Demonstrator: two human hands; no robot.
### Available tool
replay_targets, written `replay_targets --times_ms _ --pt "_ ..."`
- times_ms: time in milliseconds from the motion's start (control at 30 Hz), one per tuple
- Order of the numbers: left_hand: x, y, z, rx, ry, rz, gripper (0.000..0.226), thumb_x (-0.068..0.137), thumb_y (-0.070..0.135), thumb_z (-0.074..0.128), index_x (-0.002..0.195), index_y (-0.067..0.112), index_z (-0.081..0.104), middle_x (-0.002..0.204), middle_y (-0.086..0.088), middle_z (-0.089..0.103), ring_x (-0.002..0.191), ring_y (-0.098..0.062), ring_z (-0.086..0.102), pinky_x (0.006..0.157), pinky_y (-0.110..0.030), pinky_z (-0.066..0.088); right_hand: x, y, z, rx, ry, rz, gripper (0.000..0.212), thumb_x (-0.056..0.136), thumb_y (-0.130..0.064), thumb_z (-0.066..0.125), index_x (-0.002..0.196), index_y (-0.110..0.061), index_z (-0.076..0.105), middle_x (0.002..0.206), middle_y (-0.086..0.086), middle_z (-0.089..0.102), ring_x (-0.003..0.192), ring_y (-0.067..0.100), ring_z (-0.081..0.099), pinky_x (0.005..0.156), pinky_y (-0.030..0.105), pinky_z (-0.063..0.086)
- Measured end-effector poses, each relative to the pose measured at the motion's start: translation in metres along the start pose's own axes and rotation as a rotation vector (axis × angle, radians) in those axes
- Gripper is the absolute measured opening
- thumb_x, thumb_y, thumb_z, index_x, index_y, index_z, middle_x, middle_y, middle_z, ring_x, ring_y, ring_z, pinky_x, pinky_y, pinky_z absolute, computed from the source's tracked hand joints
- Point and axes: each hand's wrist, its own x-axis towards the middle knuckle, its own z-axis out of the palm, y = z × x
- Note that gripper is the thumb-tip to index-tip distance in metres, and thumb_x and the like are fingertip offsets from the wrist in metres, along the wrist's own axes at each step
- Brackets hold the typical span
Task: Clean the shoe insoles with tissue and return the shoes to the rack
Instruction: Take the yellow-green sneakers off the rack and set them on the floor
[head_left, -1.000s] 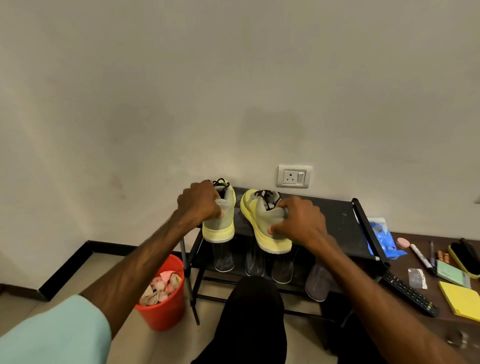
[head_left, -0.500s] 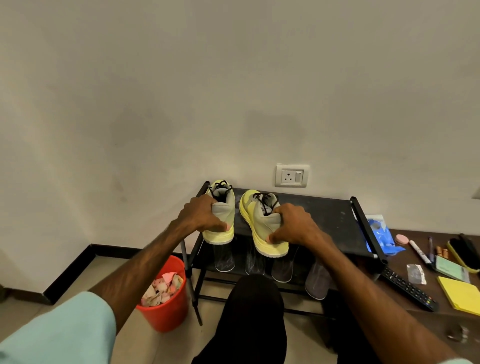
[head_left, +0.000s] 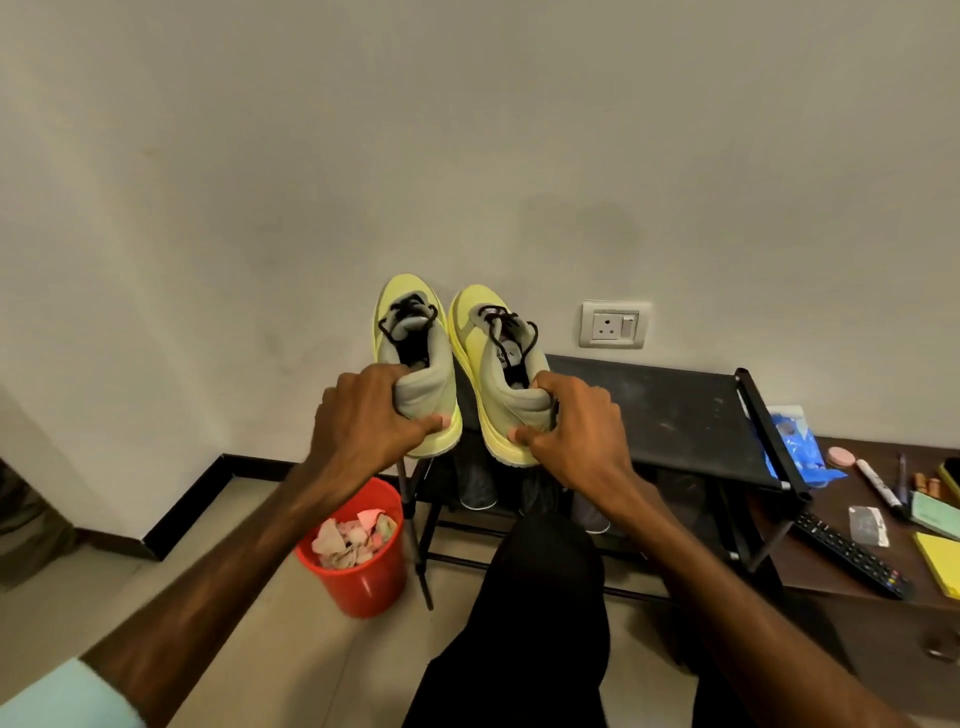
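A pale wall (head_left: 467, 130) fills the upper view. Below it stands a black shoe rack (head_left: 649, 410), with a dark wooden table (head_left: 841, 486) touching its right end and a red bucket (head_left: 363, 577) of tissue scraps (head_left: 353, 535) on the floor by its left leg. The person's black-trousered knee (head_left: 545, 597) is in front of the rack. Both forearms reach forward. The left hand (head_left: 363, 415) grips the left shoe (head_left: 439, 364) by the heel, and the right hand (head_left: 576, 426) grips the right shoe (head_left: 498, 374) the same way, fingers curled round each collar. The yellow shoes are side by side over the rack's left end, toes toward the wall. The top shelf stretches right to its side bar. A wall socket (head_left: 613, 325) is just beside the right shoe. On the table lie a remote (head_left: 852, 553) and a marker (head_left: 878, 483).
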Motion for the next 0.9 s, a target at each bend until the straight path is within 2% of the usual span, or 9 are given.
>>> replay_targets --times_ms 167,267,400,467,533,633,733,833,900 --pt "-0.005 -0.019 -0.074 0.145 -0.180 -0.095 0.070 0.062 0.080 0.075 0.101 0.023 0.065 0.092 -0.001 0.073 0.081 -0.024 0.069 0.073 -0.037 0.055 -0.005 -0.048 0.007 -0.017 -0.131 -0.109 0.037 0.071 -0.033 0.089 0.103 -0.028 0.070 0.093 -0.009 0.072 0.084 0.013 0.066 0.075 0.032 0.056" --pt "-0.013 -0.028 -0.123 0.113 -0.402 -0.246 0.072 0.059 0.076 0.079 0.095 0.015 0.064 0.071 -0.001 0.076 0.058 -0.018 0.073 0.075 -0.041 0.061 -0.011 -0.083 0.013 -0.091 -0.292 -0.234 0.032 0.066 -0.036 0.087 0.087 -0.031 0.063 0.083 -0.011 0.068 0.082 0.017 0.066 0.074 0.036 0.056" --pt "-0.030 -0.054 -0.149 0.109 -0.713 -0.371 0.071 0.054 0.065 0.087 0.096 0.010 0.070 0.071 -0.009 0.076 0.061 -0.029 0.075 0.076 -0.044 0.063 -0.018 -0.118 0.035 -0.146 -0.517 -0.322 0.041 0.059 -0.036 0.090 0.085 -0.040 0.058 0.087 -0.013 0.067 0.085 0.015 0.065 0.074 0.035 0.055" --pt "-0.042 -0.074 -0.139 0.117 -0.815 -0.394 0.067 0.055 0.058 0.091 0.095 0.008 0.071 0.069 -0.009 0.075 0.062 -0.031 0.075 0.071 -0.041 0.064 -0.024 -0.128 0.052 -0.156 -0.612 -0.332 0.043 0.060 -0.034 0.092 0.091 -0.040 0.063 0.093 -0.011 0.069 0.088 0.016 0.066 0.073 0.034 0.055" --pt "-0.058 -0.101 -0.120 0.127 -0.912 -0.414 0.061 0.059 0.054 0.093 0.094 0.009 0.071 0.070 -0.009 0.075 0.065 -0.032 0.075 0.069 -0.041 0.064 -0.033 -0.134 0.075 -0.181 -0.694 -0.348 0.051 0.064 -0.032 0.092 0.109 -0.035 0.069 0.105 -0.008 0.069 0.091 0.016 0.063 0.072 0.030 0.051" --pt "-0.084 -0.143 -0.084 0.109 -1.038 -0.461 0.059 0.062 0.051 0.093 0.096 0.009 0.070 0.076 -0.011 0.076 0.071 -0.032 0.075 0.071 -0.042 0.064 -0.045 -0.131 0.120 -0.227 -0.785 -0.355 0.062 0.071 -0.033 0.089 0.128 -0.027 0.066 0.121 -0.006 0.064 0.107 0.019 0.060 0.080 0.027 0.045" --pt "-0.103 -0.177 -0.047 0.021 -1.136 -0.555 0.062 0.062 0.050 0.094 0.100 0.006 0.073 0.085 -0.015 0.077 0.070 -0.029 0.075 0.074 -0.038 0.064 -0.052 -0.119 0.177 -0.229 -0.905 -0.279 0.060 0.069 -0.032 0.089 0.125 -0.023 0.068 0.122 0.002 0.067 0.112 0.025 0.061 0.086 0.034 0.052" --pt "-0.118 -0.208 -0.004 -0.096 -1.227 -0.667 0.071 0.058 0.054 0.095 0.105 0.005 0.075 0.092 -0.020 0.076 0.082 -0.036 0.076 0.084 -0.043 0.062 -0.063 -0.103 0.228 -0.281 -1.015 -0.234 0.052 0.070 -0.032 0.089 0.116 -0.017 0.070 0.108 0.004 0.069 0.102 0.024 0.066 0.071 0.030 0.050" --pt "-0.132 -0.228 0.026 -0.142 -1.233 -0.732 0.073 0.057 0.057 0.093 0.105 0.005 0.075 0.091 -0.020 0.077 0.083 -0.036 0.076 0.083 -0.040 0.062 -0.075 -0.088 0.263 -0.304 -1.062 -0.206 0.052 0.071 -0.032 0.089 0.116 -0.014 0.068 0.111 0.004 0.068 0.102 0.024 0.066 0.073 0.032 0.052"
